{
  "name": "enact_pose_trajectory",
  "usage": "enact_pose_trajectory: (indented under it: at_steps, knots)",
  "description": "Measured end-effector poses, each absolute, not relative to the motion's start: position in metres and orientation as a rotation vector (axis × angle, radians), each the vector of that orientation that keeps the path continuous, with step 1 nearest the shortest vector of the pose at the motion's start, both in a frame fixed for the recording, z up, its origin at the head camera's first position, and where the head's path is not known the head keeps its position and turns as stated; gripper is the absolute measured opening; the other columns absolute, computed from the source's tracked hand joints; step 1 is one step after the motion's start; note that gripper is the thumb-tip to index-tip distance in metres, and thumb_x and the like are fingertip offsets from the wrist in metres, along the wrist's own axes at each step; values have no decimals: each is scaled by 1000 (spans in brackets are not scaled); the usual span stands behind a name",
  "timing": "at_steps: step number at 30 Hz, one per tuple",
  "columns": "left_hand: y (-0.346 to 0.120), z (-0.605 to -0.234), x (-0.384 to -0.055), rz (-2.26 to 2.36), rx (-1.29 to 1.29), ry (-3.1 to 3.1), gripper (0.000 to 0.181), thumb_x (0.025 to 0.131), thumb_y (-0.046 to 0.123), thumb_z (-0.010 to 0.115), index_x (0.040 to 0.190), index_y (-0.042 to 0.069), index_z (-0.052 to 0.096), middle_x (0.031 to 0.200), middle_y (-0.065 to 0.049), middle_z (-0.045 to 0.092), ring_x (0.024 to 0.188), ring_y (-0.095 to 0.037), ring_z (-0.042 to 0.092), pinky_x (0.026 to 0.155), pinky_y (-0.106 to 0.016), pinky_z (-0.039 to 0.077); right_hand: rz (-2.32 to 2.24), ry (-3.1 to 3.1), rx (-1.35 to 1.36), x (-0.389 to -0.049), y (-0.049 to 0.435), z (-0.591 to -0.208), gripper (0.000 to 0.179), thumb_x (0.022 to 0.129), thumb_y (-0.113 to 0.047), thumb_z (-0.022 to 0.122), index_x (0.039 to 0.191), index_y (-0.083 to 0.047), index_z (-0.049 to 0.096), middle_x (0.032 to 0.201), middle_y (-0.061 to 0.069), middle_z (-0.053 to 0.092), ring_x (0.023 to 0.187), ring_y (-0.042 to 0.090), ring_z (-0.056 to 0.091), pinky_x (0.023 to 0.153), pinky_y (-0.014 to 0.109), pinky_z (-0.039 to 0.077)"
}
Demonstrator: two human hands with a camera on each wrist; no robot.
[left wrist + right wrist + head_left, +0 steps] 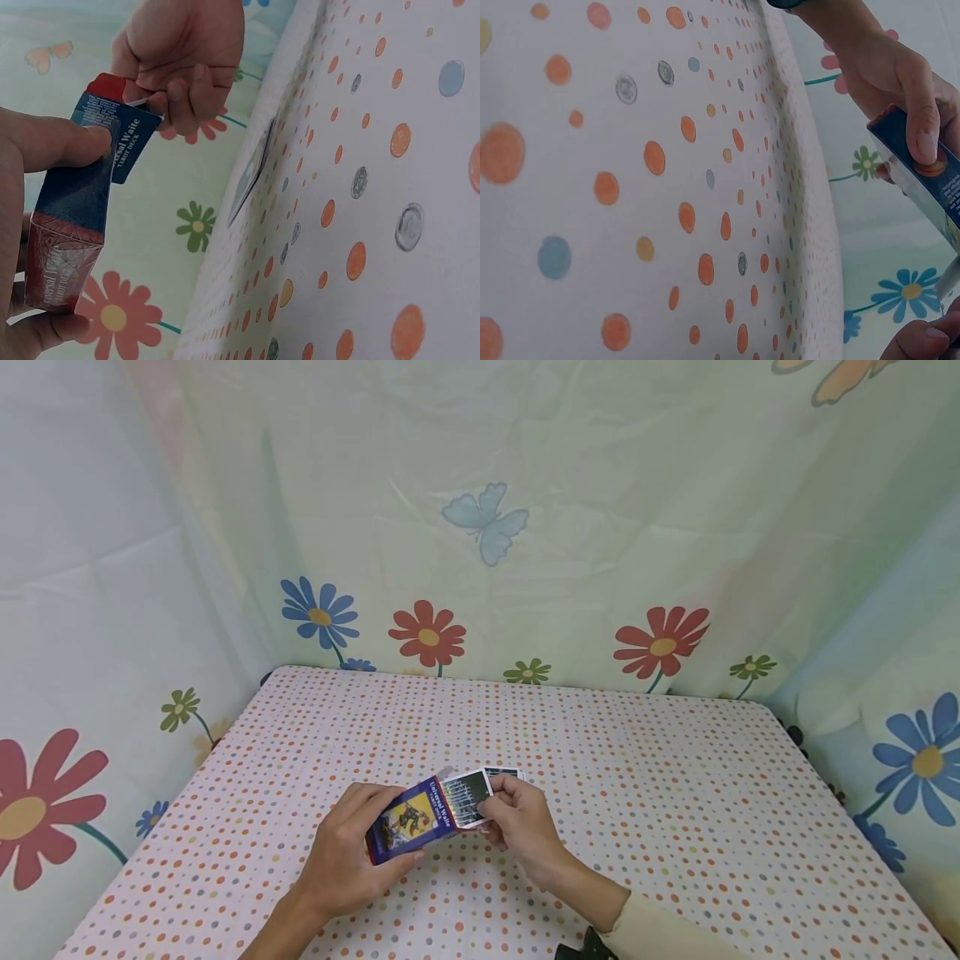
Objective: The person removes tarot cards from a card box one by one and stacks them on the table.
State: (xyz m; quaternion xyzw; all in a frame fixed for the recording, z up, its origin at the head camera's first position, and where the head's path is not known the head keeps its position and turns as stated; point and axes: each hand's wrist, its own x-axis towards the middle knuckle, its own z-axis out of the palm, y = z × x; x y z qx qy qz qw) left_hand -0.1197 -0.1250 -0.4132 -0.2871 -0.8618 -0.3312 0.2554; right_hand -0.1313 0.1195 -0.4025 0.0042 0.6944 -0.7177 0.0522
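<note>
My left hand [348,847] grips a blue tarot deck box [411,823], its fingers along the far side and thumb along the near one. The box front has a yellow picture panel and "Universal Waite" lettering. Out of its right end sticks a white-bordered tarot card [463,797] with a dark picture. My right hand [525,827] pinches that card's outer edge between thumb and fingers. In the left wrist view, the left thumb presses on the box side, and a lettered panel [135,142] of the box stands out at an angle near the right hand.
Just beyond the right fingers, more card [510,772] with a white border lies on the table [637,793], which has a dotted cover. A flowered curtain [360,527] hangs behind the table and at both sides. A black object [587,945] shows beside the right sleeve.
</note>
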Motion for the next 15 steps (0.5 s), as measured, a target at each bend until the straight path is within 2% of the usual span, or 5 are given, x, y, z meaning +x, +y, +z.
enact_pose_trajectory:
  at_steps: [15]
  knots:
    - [-125, -413, -120, -910, -774, -2317, 70, 65, 32, 95, 126, 12, 67, 117, 6, 62, 99, -8, 54, 77, -27, 52, -2245, 2056, 39, -138, 124, -408, 31, 94, 2, 47, 125, 3, 52, 82, 6, 55, 60, 11, 43, 49, 21, 34]
